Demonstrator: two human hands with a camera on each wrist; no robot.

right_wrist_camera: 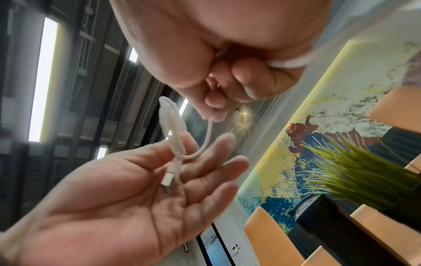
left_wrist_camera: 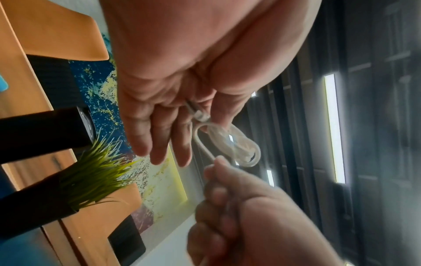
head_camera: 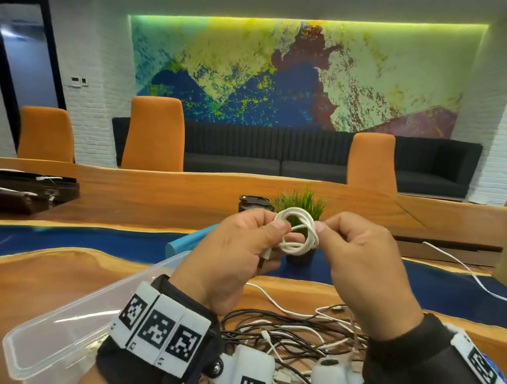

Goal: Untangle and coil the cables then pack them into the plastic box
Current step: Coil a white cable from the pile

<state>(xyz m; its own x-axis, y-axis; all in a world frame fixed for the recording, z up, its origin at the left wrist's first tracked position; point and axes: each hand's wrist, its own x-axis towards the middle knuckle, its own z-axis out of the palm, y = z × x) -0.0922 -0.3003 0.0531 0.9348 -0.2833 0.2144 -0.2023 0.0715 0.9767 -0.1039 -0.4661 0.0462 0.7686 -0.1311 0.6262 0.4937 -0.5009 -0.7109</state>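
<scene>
Left hand (head_camera: 233, 252): thumb pins the white cable coil (head_camera: 296, 235), other fingers straight.
Right hand (head_camera: 360, 265): pinches the coil's opposite side.
Plastic box (head_camera: 52, 336): on the worktop (head_camera: 16, 292), below the left fingers.
Tangled cables (head_camera: 287, 330): beneath both hands.

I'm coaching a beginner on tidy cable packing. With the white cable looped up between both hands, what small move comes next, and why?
Probably tuck the free end through the loops to lock the coil. The white coiled cable hangs in the air, pinched by the left hand and right hand, with its USB plug loose at the left palm. The clear plastic box waits below-left; the tangled cable pile remains.
</scene>
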